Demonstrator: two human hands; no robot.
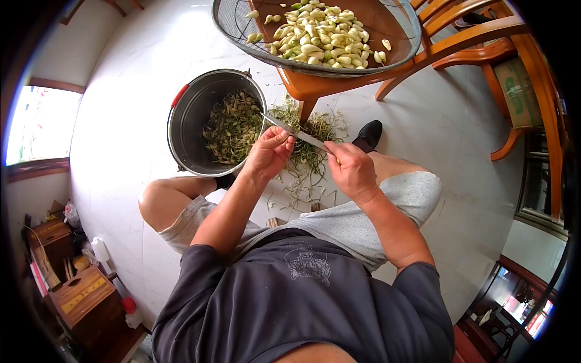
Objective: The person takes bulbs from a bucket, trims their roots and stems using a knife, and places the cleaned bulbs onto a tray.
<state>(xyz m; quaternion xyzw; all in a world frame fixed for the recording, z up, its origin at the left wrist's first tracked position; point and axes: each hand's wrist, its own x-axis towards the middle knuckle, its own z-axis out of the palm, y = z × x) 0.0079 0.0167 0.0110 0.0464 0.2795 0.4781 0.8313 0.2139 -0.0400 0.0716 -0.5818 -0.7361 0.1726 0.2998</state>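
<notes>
Gripping knife (295, 131) w/ right hand (351, 169), left hand (269, 151) fingers pinched on small piece at blade, over pot (187, 121).

Bright daylight fills the room, coming from the overexposed window (39, 124) at the left. It glares off the glossy white tiled floor (139, 78). Fisheye distortion bends the edges, and dark vignetting cuts the corners. The centre stays sharp.
</notes>
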